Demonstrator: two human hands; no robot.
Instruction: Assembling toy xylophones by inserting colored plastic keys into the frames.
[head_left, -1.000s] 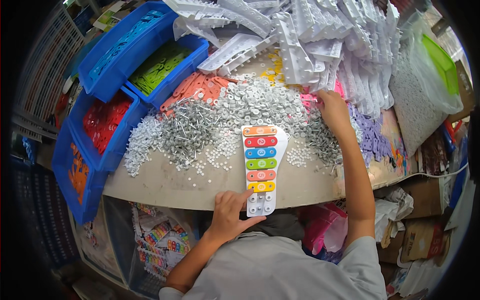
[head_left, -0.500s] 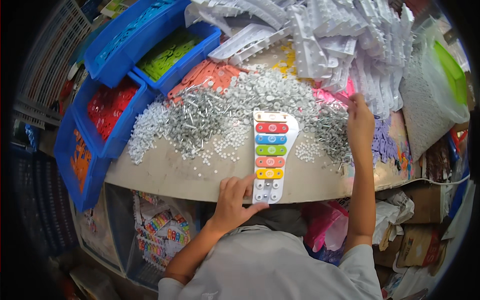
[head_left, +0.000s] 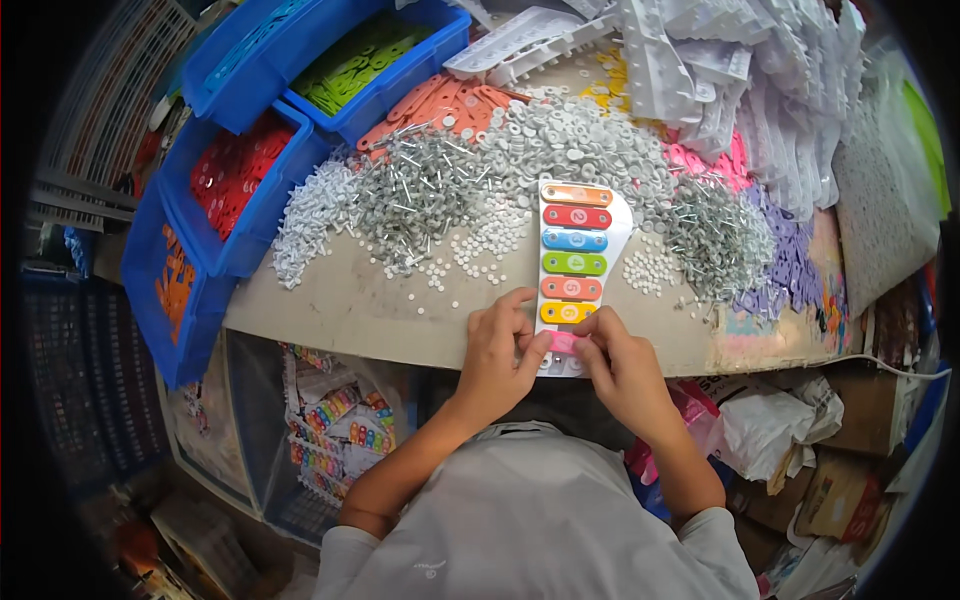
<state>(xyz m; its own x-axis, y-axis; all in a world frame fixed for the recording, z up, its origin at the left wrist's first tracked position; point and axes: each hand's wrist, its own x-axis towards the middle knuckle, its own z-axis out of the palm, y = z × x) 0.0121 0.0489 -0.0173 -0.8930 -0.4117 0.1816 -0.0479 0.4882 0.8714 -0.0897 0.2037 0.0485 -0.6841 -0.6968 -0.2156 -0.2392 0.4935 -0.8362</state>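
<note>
A white toy xylophone base (head_left: 618, 215) lies on the table in front of me, its narrow end toward me. Coloured bars run down it in a row: orange, red, blue, green, coral and yellow. Below the yellow bar (head_left: 569, 313) sits a pink xylophone bar (head_left: 562, 342), held across the base. My left hand (head_left: 497, 348) is closed at the pink bar's left end, thumb on it and index finger along the base's edge. My right hand (head_left: 622, 362) pinches the right end between thumb and fingers. Fingers partly cover both ends.
Heaps of metal pins (head_left: 430, 185), white washers (head_left: 570, 135) and small white pieces (head_left: 310, 215) spread beyond the xylophone. Blue bins (head_left: 262, 215) of coloured bars stand at left. Stacked white bases (head_left: 665, 75) rise at the back right, near purple bars (head_left: 785, 245).
My right hand has come from the pink bar pile to the xylophone's near end, bringing a pink bar. My left thumb is now on that bar. The whole view has shifted slightly.
</note>
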